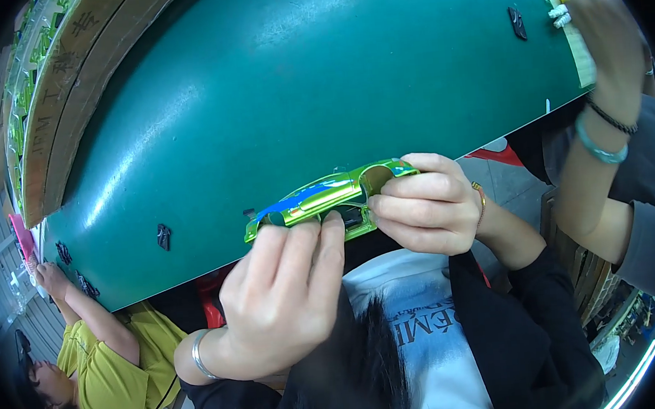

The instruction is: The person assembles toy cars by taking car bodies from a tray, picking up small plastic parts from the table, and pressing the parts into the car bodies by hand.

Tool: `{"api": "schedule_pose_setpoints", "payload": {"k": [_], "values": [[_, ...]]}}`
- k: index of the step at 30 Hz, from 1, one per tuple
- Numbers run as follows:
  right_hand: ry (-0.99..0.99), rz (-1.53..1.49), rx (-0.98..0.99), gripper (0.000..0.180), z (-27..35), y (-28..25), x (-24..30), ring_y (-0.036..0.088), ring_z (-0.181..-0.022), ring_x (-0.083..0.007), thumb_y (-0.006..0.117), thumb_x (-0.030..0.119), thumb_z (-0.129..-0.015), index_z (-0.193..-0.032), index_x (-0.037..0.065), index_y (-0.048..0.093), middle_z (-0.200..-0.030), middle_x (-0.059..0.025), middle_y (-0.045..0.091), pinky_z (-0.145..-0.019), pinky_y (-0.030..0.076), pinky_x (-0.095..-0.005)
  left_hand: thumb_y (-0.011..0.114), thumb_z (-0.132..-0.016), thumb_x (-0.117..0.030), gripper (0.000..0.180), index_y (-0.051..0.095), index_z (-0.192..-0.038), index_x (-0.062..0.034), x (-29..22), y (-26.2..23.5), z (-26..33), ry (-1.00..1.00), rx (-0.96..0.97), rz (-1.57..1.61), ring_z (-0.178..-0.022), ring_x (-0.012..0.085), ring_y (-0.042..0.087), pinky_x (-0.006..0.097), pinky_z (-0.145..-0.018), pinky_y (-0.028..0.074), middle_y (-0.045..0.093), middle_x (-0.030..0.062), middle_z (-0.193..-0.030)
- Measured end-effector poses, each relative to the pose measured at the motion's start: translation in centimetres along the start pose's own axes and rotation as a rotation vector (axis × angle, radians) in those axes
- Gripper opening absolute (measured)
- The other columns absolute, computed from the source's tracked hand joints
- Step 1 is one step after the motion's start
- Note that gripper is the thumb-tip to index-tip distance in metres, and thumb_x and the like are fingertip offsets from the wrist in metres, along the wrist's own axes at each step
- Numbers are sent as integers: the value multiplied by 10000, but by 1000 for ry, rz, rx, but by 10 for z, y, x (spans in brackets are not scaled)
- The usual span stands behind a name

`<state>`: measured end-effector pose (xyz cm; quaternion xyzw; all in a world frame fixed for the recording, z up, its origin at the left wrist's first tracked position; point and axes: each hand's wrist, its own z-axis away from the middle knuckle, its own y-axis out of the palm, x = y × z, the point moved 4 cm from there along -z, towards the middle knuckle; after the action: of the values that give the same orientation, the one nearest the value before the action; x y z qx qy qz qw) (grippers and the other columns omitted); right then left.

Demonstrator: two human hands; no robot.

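1. The glossy green-and-blue toy car body shell [321,200] is at the centre of the frame, tilted, by the near edge of the green tabletop [380,85].
2. The left hand [281,293] holds its lower left side, fingertips bunched together.
3. The right hand [431,205] grips its right end, fingers curled.
4. Squeezing or twisting hard could bend the seemingly thin walls.
5. A slack grip could drop it past the tabletop's edge.
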<state>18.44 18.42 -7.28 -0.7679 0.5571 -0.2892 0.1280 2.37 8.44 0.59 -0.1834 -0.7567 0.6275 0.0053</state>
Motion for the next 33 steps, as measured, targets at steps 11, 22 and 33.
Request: {"api": "schedule_pose_setpoints", "payload": {"k": [11, 22, 33], "values": [[-46, 29, 32, 164, 5, -2, 1, 657, -1023, -156, 794, 30, -716, -860, 104, 767, -1082, -30, 761, -944, 552, -402, 752, -720, 52, 317, 765, -1035, 86, -14, 8, 11, 10, -44, -115, -712, 222, 635, 296, -627, 533, 696, 160, -892], [-9, -19, -47, 146, -1, 1, -1, 685, -964, -224, 783, 85, -730, -862, 48, 734, -1030, -90, 739, -829, 590, -412, 800, -704, 65, 321, 775, -1019, 9, 7, 8, 5, -150, -146, 146, -747, 217, 641, 314, -595, 524, 687, 75, -882], [91, -87, -40, 213, -7, 2, -4, 688, -903, -260, 818, 112, -718, -882, 12, 726, -986, -110, 722, -705, 592, -370, 797, -791, 71, 214, 746, -984, -5, 22, 4, -3, -296, -58, 348, -722, 263, 632, 350, -619, 510, 710, 105, -886]]}}
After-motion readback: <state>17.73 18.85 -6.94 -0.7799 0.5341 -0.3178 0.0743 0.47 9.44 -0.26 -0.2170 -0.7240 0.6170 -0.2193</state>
